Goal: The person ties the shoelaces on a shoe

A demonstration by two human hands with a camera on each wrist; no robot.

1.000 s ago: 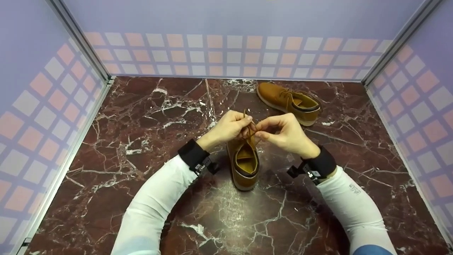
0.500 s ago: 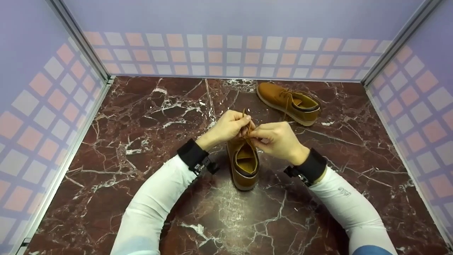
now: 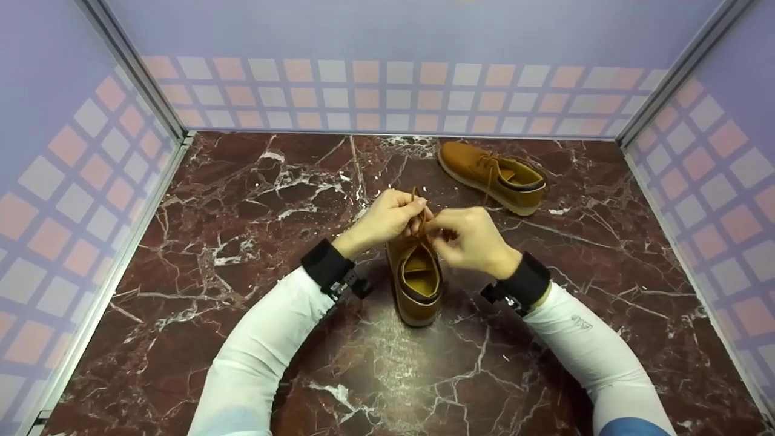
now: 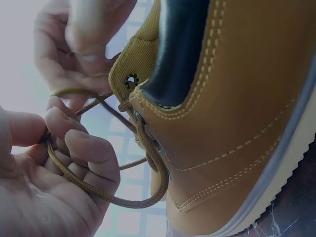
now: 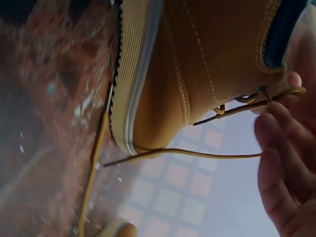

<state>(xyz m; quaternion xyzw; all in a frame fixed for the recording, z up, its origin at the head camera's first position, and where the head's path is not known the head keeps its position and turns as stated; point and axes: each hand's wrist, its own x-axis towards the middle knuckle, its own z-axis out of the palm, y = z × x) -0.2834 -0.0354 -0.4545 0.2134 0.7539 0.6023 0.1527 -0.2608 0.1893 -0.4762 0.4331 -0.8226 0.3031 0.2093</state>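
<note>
A tan lace-up shoe (image 3: 418, 312) stands on the marbled surface, heel toward me, its tongue and eyelets under my hands. My left hand (image 3: 389, 217) pinches a brown shoelace (image 4: 113, 198) between thumb and curled fingers; the lace bows out in a loop beside the eyelets. Close against it, my right hand (image 3: 469, 239) has its fingertips together at the lace above the tongue. From the right hand's fingers (image 5: 272, 170), a length of lace runs out past the toe in the right wrist view. The crossing of the laces is partly hidden by fingers.
The matching tan shoe (image 3: 475, 166) rests farther back on the right, its own lace hanging down its side. Purple panels with pink and white squares (image 3: 366, 97) wall in the back and both sides of the marbled surface (image 3: 242, 254).
My right hand has moved left and in to the laces beside my left hand, its fingers drawing together. The left hand and both shoes have hardly shifted.
</note>
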